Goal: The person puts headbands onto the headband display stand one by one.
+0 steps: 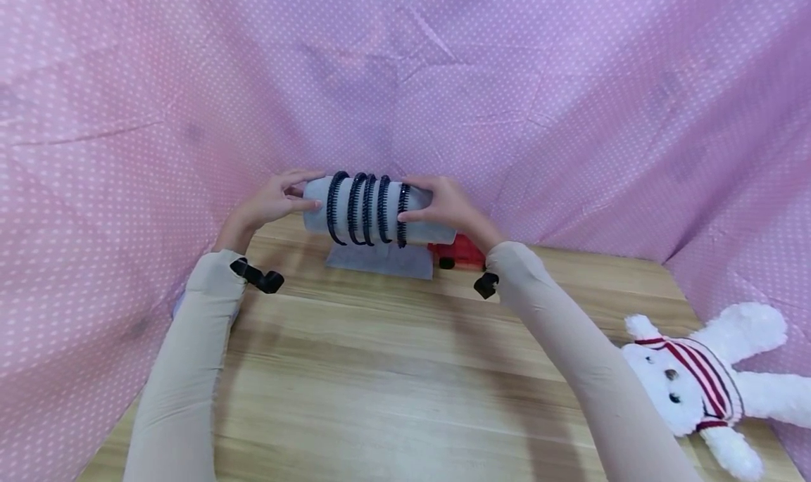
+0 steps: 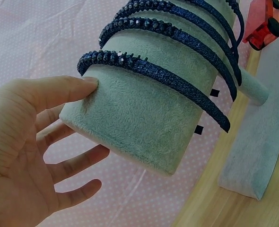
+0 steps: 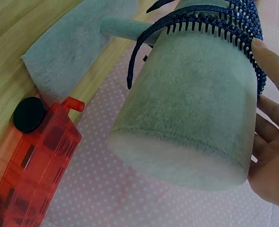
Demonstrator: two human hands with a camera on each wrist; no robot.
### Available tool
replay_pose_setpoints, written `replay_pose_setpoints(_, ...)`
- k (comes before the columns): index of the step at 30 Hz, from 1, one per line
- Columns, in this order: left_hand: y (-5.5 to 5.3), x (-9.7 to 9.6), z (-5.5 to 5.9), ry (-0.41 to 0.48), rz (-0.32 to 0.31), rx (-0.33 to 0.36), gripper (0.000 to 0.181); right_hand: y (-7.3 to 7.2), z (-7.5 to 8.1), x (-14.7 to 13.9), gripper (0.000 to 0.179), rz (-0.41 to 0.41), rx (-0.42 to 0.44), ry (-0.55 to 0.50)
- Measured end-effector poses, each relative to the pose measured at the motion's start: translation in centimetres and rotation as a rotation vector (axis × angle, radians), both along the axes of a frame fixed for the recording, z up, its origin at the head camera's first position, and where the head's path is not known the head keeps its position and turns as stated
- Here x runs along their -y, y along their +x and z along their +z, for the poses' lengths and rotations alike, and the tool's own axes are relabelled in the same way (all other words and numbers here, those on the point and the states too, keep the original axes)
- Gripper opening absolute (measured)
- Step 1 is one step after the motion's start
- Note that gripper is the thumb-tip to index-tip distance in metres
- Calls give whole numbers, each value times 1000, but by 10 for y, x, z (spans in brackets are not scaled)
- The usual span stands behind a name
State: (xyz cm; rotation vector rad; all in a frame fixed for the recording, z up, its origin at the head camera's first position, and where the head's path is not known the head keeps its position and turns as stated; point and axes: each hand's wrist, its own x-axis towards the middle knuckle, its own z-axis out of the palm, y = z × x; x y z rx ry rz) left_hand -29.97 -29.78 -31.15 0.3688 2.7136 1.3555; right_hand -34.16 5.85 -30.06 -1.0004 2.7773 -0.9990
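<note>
A grey plush headband stand (image 1: pixel 317 218), a horizontal roll on a post and flat base, carries several dark blue beaded headbands (image 2: pixel 187 90). At the roll's left end is my left hand (image 1: pixel 272 199), its thumb on the plush beside the outermost headband and its other fingers round the far side, two of them spread past the end in the left wrist view. My right hand (image 1: pixel 446 200) grips the rightmost headband (image 3: pixel 196 19) on the roll; its thumb lies on the beaded band and the other fingers are partly hidden behind the roll.
A red see-through toy vehicle (image 3: pixel 40 161) with black wheels stands right of the stand's base (image 1: pixel 380 262). A white plush toy (image 1: pixel 671 390) in a striped top lies at the table's right. Pink dotted cloth (image 1: pixel 405 102) hangs round the wooden table (image 1: pixel 380 369).
</note>
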Motion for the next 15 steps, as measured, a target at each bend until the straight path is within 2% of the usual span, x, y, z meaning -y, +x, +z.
replay_pose_setpoints(15,-1,-1,-2,18,0,-10,63,-1,-1,14,78,-9,-26,21)
